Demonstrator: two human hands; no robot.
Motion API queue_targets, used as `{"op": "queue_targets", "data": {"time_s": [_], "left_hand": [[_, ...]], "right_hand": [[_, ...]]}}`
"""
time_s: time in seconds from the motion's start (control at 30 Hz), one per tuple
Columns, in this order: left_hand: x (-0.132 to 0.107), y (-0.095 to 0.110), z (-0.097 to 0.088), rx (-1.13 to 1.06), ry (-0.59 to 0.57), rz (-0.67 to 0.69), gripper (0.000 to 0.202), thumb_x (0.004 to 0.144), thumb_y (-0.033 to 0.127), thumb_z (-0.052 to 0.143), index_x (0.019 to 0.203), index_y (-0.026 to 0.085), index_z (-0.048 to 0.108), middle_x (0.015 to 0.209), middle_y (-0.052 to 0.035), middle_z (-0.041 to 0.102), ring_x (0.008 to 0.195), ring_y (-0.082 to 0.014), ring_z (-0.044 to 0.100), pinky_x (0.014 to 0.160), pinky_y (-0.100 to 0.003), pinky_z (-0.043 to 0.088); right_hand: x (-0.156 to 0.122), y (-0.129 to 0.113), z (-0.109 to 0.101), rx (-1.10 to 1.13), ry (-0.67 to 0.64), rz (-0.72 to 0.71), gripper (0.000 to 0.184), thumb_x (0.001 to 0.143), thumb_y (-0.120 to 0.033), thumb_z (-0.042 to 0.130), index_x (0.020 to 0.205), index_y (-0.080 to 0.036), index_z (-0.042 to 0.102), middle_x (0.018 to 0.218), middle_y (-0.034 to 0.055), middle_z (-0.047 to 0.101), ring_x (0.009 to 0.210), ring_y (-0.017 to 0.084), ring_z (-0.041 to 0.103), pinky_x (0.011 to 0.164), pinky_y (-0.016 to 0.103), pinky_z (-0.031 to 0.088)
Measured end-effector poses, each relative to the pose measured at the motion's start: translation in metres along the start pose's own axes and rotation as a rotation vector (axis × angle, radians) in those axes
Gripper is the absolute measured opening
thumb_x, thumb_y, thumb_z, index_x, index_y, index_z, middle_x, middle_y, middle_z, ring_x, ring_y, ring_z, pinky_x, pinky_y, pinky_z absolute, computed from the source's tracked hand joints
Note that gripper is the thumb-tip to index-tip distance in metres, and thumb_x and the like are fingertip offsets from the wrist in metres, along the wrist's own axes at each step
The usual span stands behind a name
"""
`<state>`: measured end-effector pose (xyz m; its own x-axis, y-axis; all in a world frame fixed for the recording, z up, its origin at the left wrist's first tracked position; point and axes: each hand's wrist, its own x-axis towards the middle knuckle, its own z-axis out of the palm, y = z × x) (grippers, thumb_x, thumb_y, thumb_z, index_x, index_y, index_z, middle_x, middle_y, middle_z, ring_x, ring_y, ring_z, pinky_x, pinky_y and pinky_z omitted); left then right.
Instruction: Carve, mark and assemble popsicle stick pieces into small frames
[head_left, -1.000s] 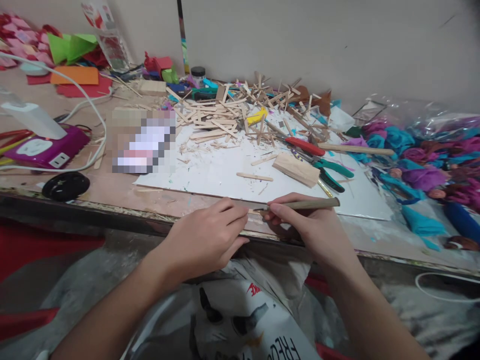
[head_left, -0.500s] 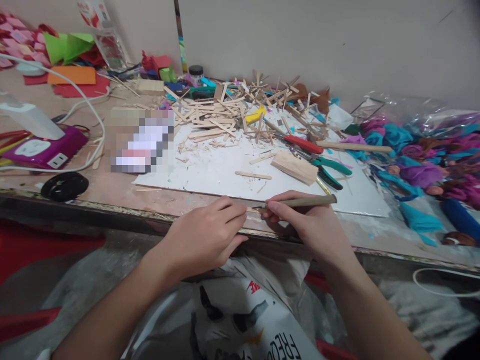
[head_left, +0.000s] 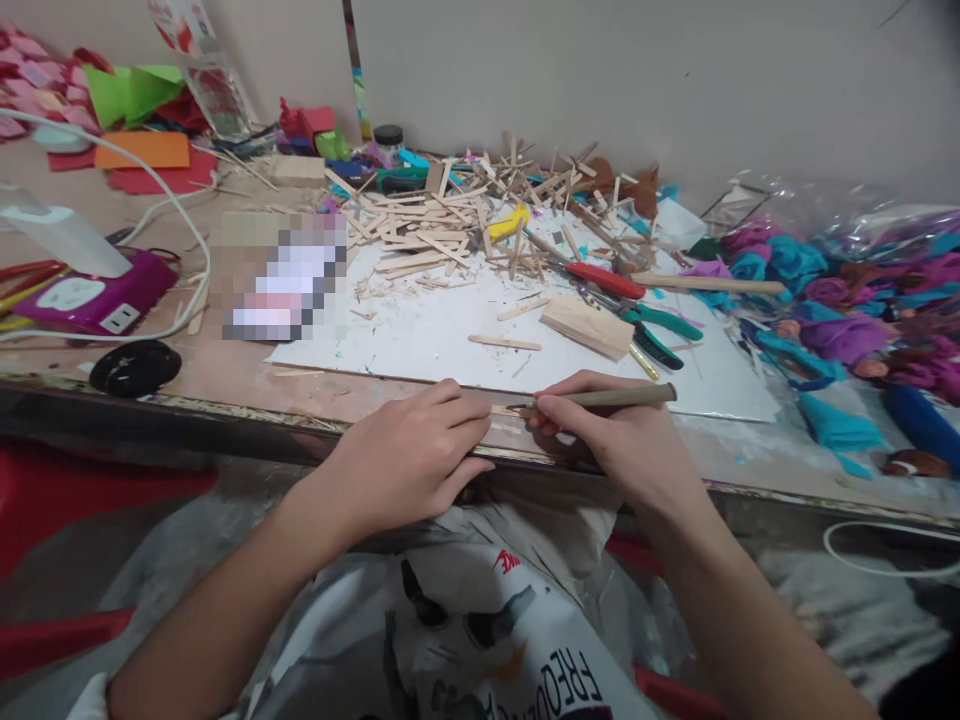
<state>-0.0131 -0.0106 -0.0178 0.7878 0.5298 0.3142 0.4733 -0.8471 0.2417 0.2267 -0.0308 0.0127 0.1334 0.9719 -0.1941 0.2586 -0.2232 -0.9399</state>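
Observation:
At the table's front edge my left hand (head_left: 420, 450) is closed over one end of a small wooden craft stick (head_left: 501, 411), pressing it down near the edge. My right hand (head_left: 622, 430) is closed around a craft knife (head_left: 626, 396) with an olive-coloured handle, held like a pen. Its thin dark tip points left and meets the stick between my two hands. Just beyond them on the white board (head_left: 420, 350) lie another craft stick (head_left: 505, 343) and a flat wooden block (head_left: 586, 326). My left fingers hide much of the held stick.
A heap of craft sticks (head_left: 427, 225) covers the back of the board. Pliers with green handles (head_left: 664, 335) and a red-handled tool (head_left: 604, 280) lie at right. A blurred-out phone (head_left: 281, 285), a purple power strip (head_left: 112, 295) and a black round object (head_left: 136, 369) are at left.
Both hands have shifted very slightly, and a bit more of the stick shows between them. The knife stays in my right hand with its tip at the stick.

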Motion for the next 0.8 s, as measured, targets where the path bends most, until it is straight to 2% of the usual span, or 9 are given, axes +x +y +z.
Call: {"op": "queue_targets", "data": {"time_s": [0.1,0.27,0.47,0.63,0.73,0.8], "left_hand": [[-0.001,0.0,0.0,0.0,0.005,-0.002,0.027,0.107,0.033,0.058,0.119,0.012,0.072,0.13,-0.0113,0.073,0.119,-0.0279,0.063,0.1,-0.045,0.058],[-0.002,0.0,0.003,0.013,0.015,-0.001,0.029,0.107,0.033,0.057,0.122,0.012,0.07,0.132,-0.0103,0.073,0.121,-0.0284,0.062,0.101,-0.045,0.058],[-0.004,0.001,0.006,0.058,0.053,0.029,0.029,0.106,0.031,0.06,0.124,0.01,0.069,0.132,-0.0104,0.072,0.119,-0.0275,0.063,0.099,-0.042,0.058],[-0.008,0.0,0.004,0.064,0.048,0.075,0.031,0.104,0.031,0.063,0.125,0.008,0.068,0.131,-0.0118,0.07,0.121,-0.0275,0.063,0.1,-0.042,0.058],[-0.007,-0.001,0.001,0.015,0.026,0.077,0.035,0.104,0.037,0.064,0.127,0.01,0.067,0.132,-0.0105,0.069,0.124,-0.0272,0.062,0.103,-0.043,0.057],[-0.005,-0.002,-0.001,-0.03,0.023,0.083,0.039,0.104,0.041,0.064,0.129,0.012,0.066,0.136,-0.0091,0.067,0.127,-0.0264,0.061,0.107,-0.043,0.056]], "right_hand": [[0.001,0.002,-0.001,0.016,0.002,0.004,0.024,0.078,-0.041,0.088,0.074,-0.021,0.076,0.071,0.0076,0.076,0.061,0.018,0.067,0.05,0.026,0.051],[0.0,0.003,-0.002,0.023,0.01,0.012,0.027,0.078,-0.044,0.089,0.073,-0.02,0.075,0.071,0.0079,0.076,0.059,0.018,0.067,0.048,0.026,0.05],[-0.001,0.01,-0.01,0.122,0.014,-0.021,0.024,0.081,-0.043,0.089,0.084,-0.022,0.077,0.079,0.0059,0.079,0.075,0.019,0.074,0.067,0.029,0.06],[-0.008,0.004,-0.003,-0.05,0.021,-0.147,0.021,0.086,-0.043,0.083,0.086,-0.023,0.078,0.073,0.0035,0.076,0.059,0.016,0.064,0.053,0.028,0.051],[-0.013,0.003,0.0,-0.185,0.035,-0.236,0.015,0.088,-0.039,0.082,0.089,-0.024,0.08,0.075,0.0023,0.077,0.061,0.016,0.065,0.058,0.029,0.053],[-0.015,0.004,0.001,-0.266,0.051,-0.281,0.01,0.088,-0.035,0.083,0.091,-0.026,0.081,0.08,0.0018,0.079,0.07,0.016,0.07,0.067,0.028,0.056]]}}
